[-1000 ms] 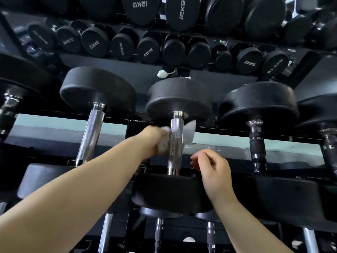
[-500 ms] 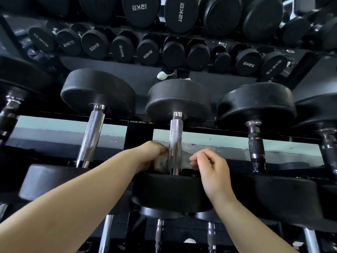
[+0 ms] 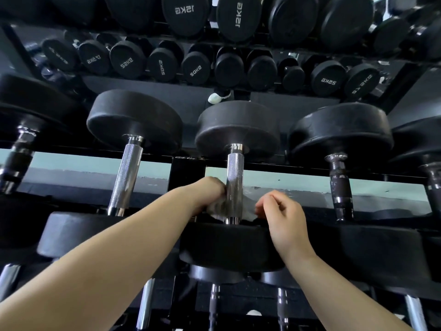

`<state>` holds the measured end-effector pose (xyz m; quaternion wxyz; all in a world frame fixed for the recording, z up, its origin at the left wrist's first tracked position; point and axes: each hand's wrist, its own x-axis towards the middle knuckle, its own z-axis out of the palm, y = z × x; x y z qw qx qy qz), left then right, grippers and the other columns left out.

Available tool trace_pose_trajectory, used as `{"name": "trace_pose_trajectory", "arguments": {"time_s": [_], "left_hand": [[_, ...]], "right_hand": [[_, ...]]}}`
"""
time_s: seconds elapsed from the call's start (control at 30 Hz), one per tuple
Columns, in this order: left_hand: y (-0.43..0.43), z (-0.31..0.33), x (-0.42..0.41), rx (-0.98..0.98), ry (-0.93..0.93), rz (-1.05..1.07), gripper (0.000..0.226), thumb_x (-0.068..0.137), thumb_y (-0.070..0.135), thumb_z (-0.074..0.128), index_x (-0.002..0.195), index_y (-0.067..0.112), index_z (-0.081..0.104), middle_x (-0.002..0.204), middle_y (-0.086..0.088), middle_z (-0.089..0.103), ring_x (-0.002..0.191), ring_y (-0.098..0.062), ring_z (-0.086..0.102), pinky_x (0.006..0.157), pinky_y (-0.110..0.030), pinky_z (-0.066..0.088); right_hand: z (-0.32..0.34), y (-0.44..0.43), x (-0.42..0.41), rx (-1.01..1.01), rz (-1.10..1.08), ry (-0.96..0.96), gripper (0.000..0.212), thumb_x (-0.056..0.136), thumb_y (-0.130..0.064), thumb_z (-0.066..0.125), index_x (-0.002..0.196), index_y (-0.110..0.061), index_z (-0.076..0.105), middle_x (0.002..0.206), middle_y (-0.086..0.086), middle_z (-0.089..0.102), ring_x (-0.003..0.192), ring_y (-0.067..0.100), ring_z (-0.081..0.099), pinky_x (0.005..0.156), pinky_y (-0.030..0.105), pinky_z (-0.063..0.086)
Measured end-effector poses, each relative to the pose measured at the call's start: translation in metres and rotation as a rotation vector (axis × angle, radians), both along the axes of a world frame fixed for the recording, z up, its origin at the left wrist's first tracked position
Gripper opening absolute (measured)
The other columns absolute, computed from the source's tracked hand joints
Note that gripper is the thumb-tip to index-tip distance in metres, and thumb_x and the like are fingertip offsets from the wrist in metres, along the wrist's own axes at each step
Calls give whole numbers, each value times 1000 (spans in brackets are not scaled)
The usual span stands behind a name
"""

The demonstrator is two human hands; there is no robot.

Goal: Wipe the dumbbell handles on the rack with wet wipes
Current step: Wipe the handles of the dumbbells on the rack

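Note:
A black dumbbell lies on the rack in front of me, its chrome knurled handle running away from me between two rubber heads. My left hand holds a grey wet wipe against the lower left side of that handle. The wipe passes behind the handle and shows again at its right. My right hand sits just right of the handle with curled fingers, at the wipe's right edge; I cannot tell whether it pinches the wipe.
Neighbouring dumbbells flank the one I work on: a chrome handle to the left and a darker handle to the right. A black rack bar crosses behind. More dumbbells fill the shelf above and the tier below.
My left hand has slid the wipe down the handle from near its upper end to its lower end. My right hand has stayed almost in place.

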<state>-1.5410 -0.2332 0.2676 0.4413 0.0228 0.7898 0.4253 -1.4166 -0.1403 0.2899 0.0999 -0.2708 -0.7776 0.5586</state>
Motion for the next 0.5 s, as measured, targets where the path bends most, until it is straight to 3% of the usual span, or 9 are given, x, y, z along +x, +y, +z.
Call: {"name": "trace_pose_trajectory", "arguments": {"time_s": [0.13,0.23,0.27,0.3,0.33,0.37,0.4,0.5], "left_hand": [[10,7,-19,208,41,342,31,93,0,41,65,15,42,66,0,47,55,-10,48,48,-17,44],[7,4,-10,156,-21,299,34,93,-2,40,62,9,45,47,-1,51,34,-7,48,35,-12,38],[6,1,-2,99,-16,247,32,92,-2,40,62,6,48,49,-6,55,40,-12,52,41,-17,42],[4,-1,4,66,-36,182,27,92,-1,40,69,1,54,64,-15,61,56,-19,58,55,-25,48],[1,0,6,27,-7,166,22,93,0,39,84,-3,59,82,-20,61,73,-22,59,70,-30,48],[-3,3,6,-31,86,142,23,94,2,38,101,-6,59,88,-19,59,78,-22,56,72,-29,45],[-9,8,6,-30,146,186,26,95,5,38,110,-5,56,81,-14,56,71,-20,52,64,-24,43],[-29,25,1,-3,320,348,20,94,9,38,106,6,55,64,-1,44,56,-13,41,46,-19,34]], "right_hand": [[0,1,0,29,20,24,29,87,-4,43,59,-3,50,57,8,46,54,9,38,50,15,33],[-2,2,1,43,12,22,27,87,-4,43,64,9,48,59,12,44,53,9,35,49,16,31],[-2,2,1,51,9,19,27,87,-5,43,65,11,47,59,12,44,52,8,34,49,16,31],[-2,2,1,56,8,19,27,87,-6,43,66,11,46,59,11,43,52,7,33,49,17,31],[-3,2,1,59,8,19,28,87,-7,42,66,11,46,59,10,43,53,6,34,49,17,30],[-3,3,1,58,7,19,28,87,-8,42,66,10,47,60,9,43,54,8,35,49,17,30],[-3,3,1,57,6,16,28,87,-9,42,66,9,47,60,9,43,56,10,35,50,17,30],[-6,3,1,43,18,24,28,88,-9,43,63,4,44,58,6,40,58,13,35,53,21,30]]}}
